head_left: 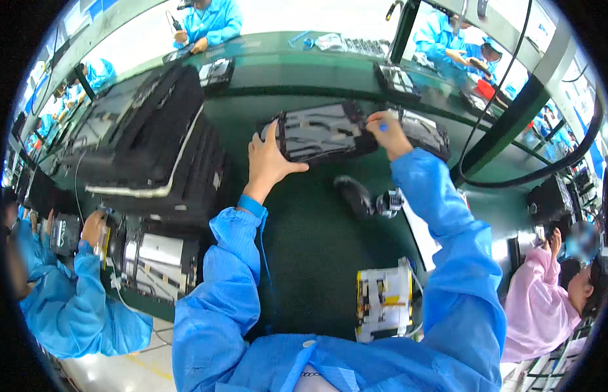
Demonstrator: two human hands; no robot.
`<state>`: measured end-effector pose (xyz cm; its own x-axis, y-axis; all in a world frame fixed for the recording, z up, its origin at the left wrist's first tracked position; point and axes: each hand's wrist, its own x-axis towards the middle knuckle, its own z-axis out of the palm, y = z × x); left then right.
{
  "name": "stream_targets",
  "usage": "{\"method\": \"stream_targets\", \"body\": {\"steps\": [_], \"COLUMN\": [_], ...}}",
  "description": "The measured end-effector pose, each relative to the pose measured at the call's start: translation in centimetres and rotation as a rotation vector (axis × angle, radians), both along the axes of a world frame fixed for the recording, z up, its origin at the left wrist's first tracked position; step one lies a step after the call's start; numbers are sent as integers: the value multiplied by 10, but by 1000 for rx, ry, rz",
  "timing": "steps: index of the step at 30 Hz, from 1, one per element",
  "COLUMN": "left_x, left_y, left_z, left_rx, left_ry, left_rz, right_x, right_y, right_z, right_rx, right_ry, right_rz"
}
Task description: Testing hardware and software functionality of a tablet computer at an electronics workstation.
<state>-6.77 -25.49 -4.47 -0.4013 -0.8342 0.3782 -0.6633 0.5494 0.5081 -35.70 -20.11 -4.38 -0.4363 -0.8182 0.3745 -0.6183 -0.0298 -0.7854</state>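
One white-and-yellow panel (384, 299) lies nearest. Past it the green table (310, 261) is open between blue sleeves (216, 274), up to a dark rounded object (354, 196). Beyond, near the far edge, sits a dark-framed device (320, 127): the left hand (270, 162), fingers spread, touches its left end; the right hand (390, 135) pinches a small blue item (383, 127) at its right. A black stack (147, 140) blocks the left; a green post (503, 127), the right.

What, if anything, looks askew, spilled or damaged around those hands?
I see nothing spilled or plainly damaged by the left hand or right hand at the dark-framed unit. One mild oddity: in the black stack to the left, a pale edge juts between dark layers, looking uneven.
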Motion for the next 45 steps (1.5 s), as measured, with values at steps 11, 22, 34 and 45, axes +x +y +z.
{"method": "stream_targets", "body": {"steps": [11,22,34,45], "left_x": [-40,-193,-28,324], "left_y": [-61,125,130,197], "left_z": [-26,-19,52,4], "left_rx": [-264,-158,335,-234], "left_ry": [9,-442,896,512], "left_rz": [-30,-878,-598,594], "right_x": [-7,-65,92,226], "right_y": [-49,142,130,87], "right_z": [40,80,11,23], "right_rx": [347,237,57,215], "right_ry": [64,27,950,526], "right_rz": [83,-93,505,975]}}
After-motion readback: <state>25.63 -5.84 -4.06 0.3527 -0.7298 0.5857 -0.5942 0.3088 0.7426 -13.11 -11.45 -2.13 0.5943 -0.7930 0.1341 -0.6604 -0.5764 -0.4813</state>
